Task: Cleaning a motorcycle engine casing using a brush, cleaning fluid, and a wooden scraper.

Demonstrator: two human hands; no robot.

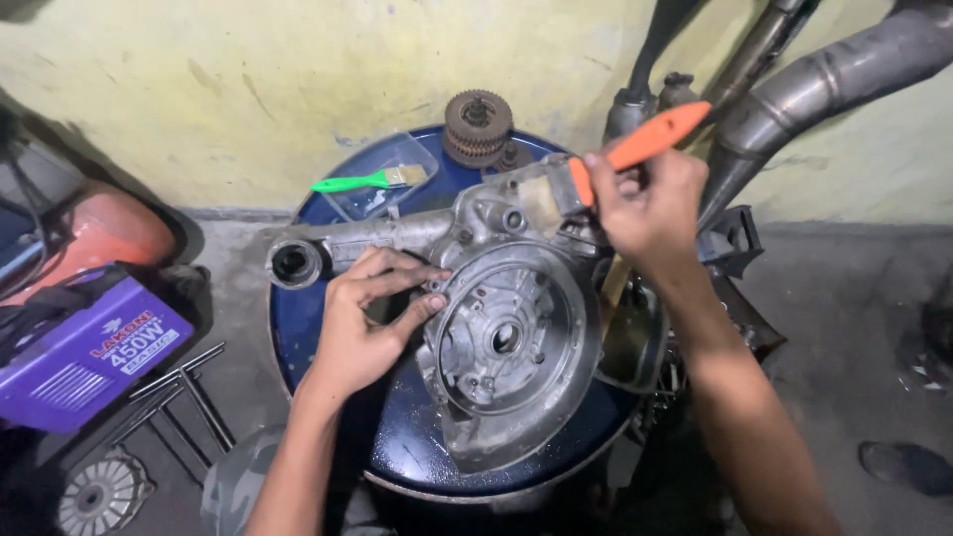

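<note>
While the blue drum (328,337) serves as a stand, the grey engine casing (506,337) lies flat across its lid, round opening facing up. Left hand (362,318) braces the casing's rim, fingers spread and pressing, not pinching. Right hand (650,203) has its grip closed around the orange-handled brush (635,149), bristles on the casing's upper edge. Grime shows there; brushing looks partly done. Behind sit a gear cluster (477,126) and a green-handled brush (372,180).

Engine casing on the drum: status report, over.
Left hand steadies engine casing. Right hand holds orange-handled brush, bristles on casing top. Nothing in the way.
</note>
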